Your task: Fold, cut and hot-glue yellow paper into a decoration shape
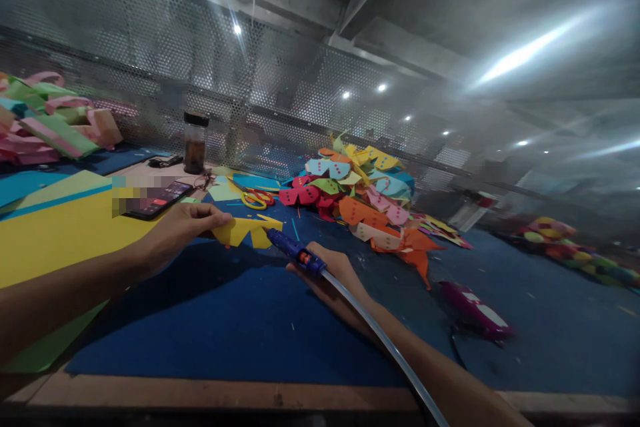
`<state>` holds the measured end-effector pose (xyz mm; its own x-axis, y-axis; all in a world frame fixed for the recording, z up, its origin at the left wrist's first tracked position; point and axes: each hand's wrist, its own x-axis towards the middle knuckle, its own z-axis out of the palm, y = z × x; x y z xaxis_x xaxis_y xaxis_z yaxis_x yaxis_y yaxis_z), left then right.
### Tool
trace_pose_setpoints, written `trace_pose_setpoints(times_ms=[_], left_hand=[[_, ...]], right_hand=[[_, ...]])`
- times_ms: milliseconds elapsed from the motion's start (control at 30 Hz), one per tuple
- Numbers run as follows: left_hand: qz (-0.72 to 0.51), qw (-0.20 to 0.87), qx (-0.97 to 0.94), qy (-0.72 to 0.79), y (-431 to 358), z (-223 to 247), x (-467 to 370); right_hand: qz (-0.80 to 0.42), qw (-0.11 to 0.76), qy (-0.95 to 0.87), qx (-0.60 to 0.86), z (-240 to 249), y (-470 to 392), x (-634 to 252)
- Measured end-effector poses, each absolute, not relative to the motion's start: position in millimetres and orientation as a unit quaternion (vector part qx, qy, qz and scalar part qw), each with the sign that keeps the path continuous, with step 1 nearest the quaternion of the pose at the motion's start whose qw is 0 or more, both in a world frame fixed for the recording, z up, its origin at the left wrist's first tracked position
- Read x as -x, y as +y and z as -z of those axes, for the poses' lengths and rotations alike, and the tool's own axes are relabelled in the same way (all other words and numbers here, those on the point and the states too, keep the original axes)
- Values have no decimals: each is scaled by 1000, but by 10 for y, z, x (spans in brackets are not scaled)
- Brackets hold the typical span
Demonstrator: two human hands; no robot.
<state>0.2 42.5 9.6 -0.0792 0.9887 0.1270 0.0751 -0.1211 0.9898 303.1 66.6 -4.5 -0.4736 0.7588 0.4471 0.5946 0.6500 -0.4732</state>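
Yellow paper cutout (233, 232) was held just nearside of scissors (245, 191), long axis left-right; left end was pinched by fingers (223, 219) of left hand (183, 225), nearer; blue glue gun (291, 247) was gripped in right hand (340, 270), tip by right end

Phone (167, 202): left part pixelated. Purple device (475, 310) and right-hand background smeared by blur. Clear tube (383, 337) ran out the bottom edge; both forearms cut off too. Right hand (335, 270) partly behind the blue glue gun (300, 255), fingers mostly hidden. Pastel paper heap (55, 123) cropped at left. Jar (195, 147) contents too dim to identify. Colorful pile (575, 247) far right: items indistinct.
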Motion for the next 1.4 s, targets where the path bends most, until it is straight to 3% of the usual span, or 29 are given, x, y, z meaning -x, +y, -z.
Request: trace_pose_setpoints(times_ms=[1400], left_hand=[[-543, 454, -499, 501, 447, -88, -7]], right_hand=[[-84, 264, -872, 405, -91, 567, -3048]])
